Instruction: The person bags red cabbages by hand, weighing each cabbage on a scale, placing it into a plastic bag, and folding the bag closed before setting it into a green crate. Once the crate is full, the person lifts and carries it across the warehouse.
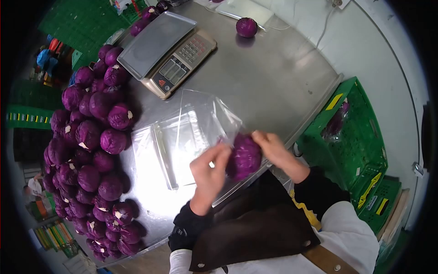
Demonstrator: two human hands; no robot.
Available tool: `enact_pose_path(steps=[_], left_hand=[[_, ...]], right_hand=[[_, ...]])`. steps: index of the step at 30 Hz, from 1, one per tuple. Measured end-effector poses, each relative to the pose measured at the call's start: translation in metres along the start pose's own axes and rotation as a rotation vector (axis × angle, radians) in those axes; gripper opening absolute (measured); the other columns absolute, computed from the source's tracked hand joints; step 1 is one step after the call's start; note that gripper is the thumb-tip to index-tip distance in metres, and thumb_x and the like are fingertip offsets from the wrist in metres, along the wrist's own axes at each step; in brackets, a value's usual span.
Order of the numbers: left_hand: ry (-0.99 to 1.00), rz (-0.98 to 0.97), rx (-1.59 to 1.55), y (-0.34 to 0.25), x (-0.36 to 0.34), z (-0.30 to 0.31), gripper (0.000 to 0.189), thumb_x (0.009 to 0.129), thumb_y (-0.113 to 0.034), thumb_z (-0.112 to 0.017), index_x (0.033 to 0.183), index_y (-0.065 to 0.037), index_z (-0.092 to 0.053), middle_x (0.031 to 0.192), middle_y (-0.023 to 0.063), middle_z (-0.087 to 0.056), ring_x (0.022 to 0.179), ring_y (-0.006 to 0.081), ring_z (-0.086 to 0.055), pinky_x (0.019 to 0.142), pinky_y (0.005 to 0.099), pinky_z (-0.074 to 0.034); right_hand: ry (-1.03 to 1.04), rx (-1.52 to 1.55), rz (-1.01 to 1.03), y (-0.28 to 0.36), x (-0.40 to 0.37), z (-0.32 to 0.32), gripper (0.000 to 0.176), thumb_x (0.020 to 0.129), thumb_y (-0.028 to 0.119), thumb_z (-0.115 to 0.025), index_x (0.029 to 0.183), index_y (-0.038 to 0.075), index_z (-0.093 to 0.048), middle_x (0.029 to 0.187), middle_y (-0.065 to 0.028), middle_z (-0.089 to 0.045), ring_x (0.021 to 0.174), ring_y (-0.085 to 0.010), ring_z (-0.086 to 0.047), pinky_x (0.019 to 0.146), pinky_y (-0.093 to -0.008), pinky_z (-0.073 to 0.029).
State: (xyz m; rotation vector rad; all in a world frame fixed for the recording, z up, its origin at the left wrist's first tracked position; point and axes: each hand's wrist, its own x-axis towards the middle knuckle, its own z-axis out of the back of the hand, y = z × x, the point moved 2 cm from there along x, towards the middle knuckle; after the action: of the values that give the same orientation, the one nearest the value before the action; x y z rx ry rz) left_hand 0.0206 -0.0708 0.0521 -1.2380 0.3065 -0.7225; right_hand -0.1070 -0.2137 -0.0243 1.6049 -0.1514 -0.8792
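A red cabbage point(246, 160) sits inside a clear plastic bag near the table's front edge, between my two hands. My left hand point(207, 172) is closed in a pinch on the bag at the cabbage's left side. On the right side, the fingers of my right hand point(277, 151) press on the bagged cabbage near its top. Part of a clear plastic bag point(212, 109) spreads out just beyond the cabbage. A stack of flat clear bags point(171, 144) lies on the metal table left of my hands.
A large pile of red cabbages point(89, 132) covers the table's left side. Behind the bags stands a digital scale point(166, 55). A single cabbage point(247, 27) rests at the far end. To the right is a green crate point(365, 146) with a bagged cabbage point(336, 123) inside.
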Motion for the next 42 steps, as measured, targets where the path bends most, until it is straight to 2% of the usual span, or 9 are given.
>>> enact_pose_path(steps=[5,15,19,25,28,31,34,37,42], left_hand=[[-0.086,0.485,-0.875,0.023,0.046,-0.031,0.01,0.086,-0.01,-0.061,0.089,-0.001,-0.061,0.052,-0.0024,-0.048,0.039,0.0047,-0.037,0.035,0.0203,-0.028],[-0.339,0.537,-0.665,0.039,0.035,-0.047,0.007,0.088,-0.007,-0.057,0.089,-0.001,-0.054,0.049,-0.0005,-0.044,0.037,0.0057,-0.038,0.033,0.0211,-0.028],[-0.236,0.144,-0.676,-0.008,0.021,-0.049,0.007,0.09,-0.008,-0.054,0.087,-0.003,-0.049,0.054,0.0024,-0.045,0.039,0.0084,-0.04,0.034,0.0225,-0.032],[-0.129,0.266,-0.615,0.023,-0.041,-0.054,0.002,0.094,-0.001,-0.039,0.096,-0.001,-0.039,0.066,0.0098,-0.053,0.057,0.0153,-0.054,0.053,0.0265,-0.047],[0.007,0.461,-0.592,0.032,-0.065,-0.04,0.025,0.091,-0.012,-0.052,0.108,0.001,-0.039,0.077,0.0157,-0.058,0.062,0.0201,-0.058,0.057,0.0286,-0.049],[0.0,0.069,0.325,-0.003,-0.048,-0.018,0.092,0.069,-0.035,-0.075,0.133,0.007,-0.023,0.1,0.0252,-0.058,0.076,0.0334,-0.063,0.062,0.0374,-0.05],[0.088,-0.167,0.773,-0.023,-0.008,-0.015,0.066,0.074,-0.031,-0.069,0.12,0.007,-0.041,0.084,0.0237,-0.062,0.069,0.036,-0.063,0.059,0.0408,-0.05],[0.408,-0.029,0.745,-0.011,0.007,-0.014,0.023,0.081,-0.02,-0.058,0.086,0.003,-0.061,0.059,0.0148,-0.061,0.054,0.0289,-0.062,0.054,0.0387,-0.049],[0.462,0.538,-0.131,0.008,-0.012,0.004,0.038,0.091,-0.031,-0.05,0.085,0.005,-0.061,0.068,0.0156,-0.065,0.056,0.0232,-0.065,0.048,0.03,-0.049]], right_hand=[[0.078,0.234,0.0,0.046,0.031,0.061,0.039,0.089,0.027,-0.057,0.106,-0.007,-0.06,0.098,-0.0095,-0.062,0.09,-0.016,-0.058,0.082,-0.03,-0.046],[-0.061,0.252,0.269,0.096,0.051,0.071,0.022,0.087,0.008,-0.056,0.102,-0.006,-0.062,0.076,-0.0005,-0.059,0.066,-0.0074,-0.049,0.061,-0.0207,-0.041],[-0.113,0.035,0.493,0.135,0.044,0.055,0.017,0.086,0.006,-0.055,0.098,-0.005,-0.061,0.073,0.0007,-0.05,0.066,-0.0065,-0.045,0.06,-0.0203,-0.038],[0.009,-0.246,0.883,0.131,0.015,-0.003,0.016,0.081,-0.001,-0.057,0.095,0.002,-0.065,0.085,-0.0026,-0.056,0.075,-0.0113,-0.053,0.064,-0.0236,-0.043],[0.12,-0.346,0.916,0.117,0.002,-0.007,0.021,0.077,-0.004,-0.06,0.095,0.005,-0.066,0.088,-0.0043,-0.057,0.077,-0.0158,-0.056,0.066,-0.0264,-0.045],[0.138,-0.369,0.929,0.115,-0.01,-0.007,0.022,0.075,-0.005,-0.061,0.094,0.006,-0.066,0.088,-0.005,-0.057,0.078,-0.0179,-0.056,0.066,-0.0284,-0.046],[0.118,-0.449,1.001,0.115,-0.02,-0.011,0.023,0.074,-0.005,-0.062,0.094,0.006,-0.066,0.088,-0.0053,-0.056,0.077,-0.0181,-0.057,0.065,-0.0293,-0.046],[0.079,-0.524,1.048,0.113,-0.029,-0.011,0.024,0.073,-0.005,-0.063,0.094,0.006,-0.065,0.088,-0.0057,-0.055,0.076,-0.0189,-0.056,0.065,-0.0299,-0.046],[-0.081,-0.517,1.012,0.107,-0.043,-0.002,0.028,0.068,-0.004,-0.065,0.094,0.005,-0.063,0.087,-0.0068,-0.054,0.073,-0.0232,-0.056,0.063,-0.0307,-0.047]])
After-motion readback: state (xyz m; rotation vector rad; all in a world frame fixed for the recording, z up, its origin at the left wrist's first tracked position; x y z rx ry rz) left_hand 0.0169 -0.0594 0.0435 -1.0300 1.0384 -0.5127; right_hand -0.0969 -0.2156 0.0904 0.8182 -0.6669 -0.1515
